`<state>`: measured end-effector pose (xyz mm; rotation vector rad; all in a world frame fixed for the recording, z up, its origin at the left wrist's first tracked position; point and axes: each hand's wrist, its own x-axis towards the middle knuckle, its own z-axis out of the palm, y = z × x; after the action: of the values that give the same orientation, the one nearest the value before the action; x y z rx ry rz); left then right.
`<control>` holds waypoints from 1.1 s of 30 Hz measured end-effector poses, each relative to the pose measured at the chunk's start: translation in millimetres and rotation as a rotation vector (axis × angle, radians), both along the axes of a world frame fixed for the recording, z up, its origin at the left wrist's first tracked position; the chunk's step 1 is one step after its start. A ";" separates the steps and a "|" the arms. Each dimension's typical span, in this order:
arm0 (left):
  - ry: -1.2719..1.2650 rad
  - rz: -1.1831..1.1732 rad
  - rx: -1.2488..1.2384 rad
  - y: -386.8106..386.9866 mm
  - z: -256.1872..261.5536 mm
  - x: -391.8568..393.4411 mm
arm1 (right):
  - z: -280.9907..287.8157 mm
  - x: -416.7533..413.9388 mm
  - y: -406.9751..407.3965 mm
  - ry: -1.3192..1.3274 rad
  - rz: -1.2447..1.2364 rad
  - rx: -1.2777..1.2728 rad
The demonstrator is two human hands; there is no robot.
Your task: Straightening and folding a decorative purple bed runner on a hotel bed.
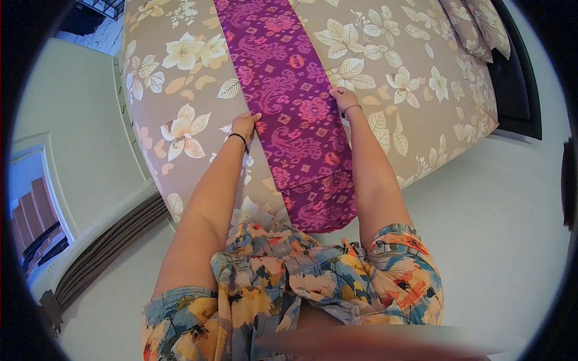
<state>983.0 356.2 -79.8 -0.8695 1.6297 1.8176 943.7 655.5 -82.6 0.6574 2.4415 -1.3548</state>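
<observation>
A long strip of purple patterned cloth, with pink paisley and flower motifs, lies folded lengthwise across a bed with a beige floral sheet. Its near end hangs over the bed's edge towards me, and a crease crosses it a little above that end. My left hand pinches the cloth's left edge, thumb on top. Slightly farther up, my right hand holds the right edge in the same way. The fingers under the cloth are mostly hidden. Between my hands the cloth looks flat.
Pillows in matching floral covers rest by the dark headboard at the right. A gathered grey-brown curtain is at the lower left, near a window. Pale floor shows beside the bed.
</observation>
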 end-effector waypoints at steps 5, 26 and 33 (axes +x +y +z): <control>0.004 -0.084 0.042 1.9 38.2 14.4 | 20.4 10.7 13.0 -0.193 -0.048 -0.316; 0.031 -0.368 -0.120 19.0 23.8 87.7 | -6.5 91.2 34.5 -0.133 0.114 0.294; 0.694 -0.548 -0.903 25.1 72.4 89.1 | 60.4 96.9 -64.6 0.398 0.254 0.772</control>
<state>1072.1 381.2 -7.4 -0.0046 2.8585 0.9823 1040.6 590.9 -22.2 0.2026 3.2397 -0.4377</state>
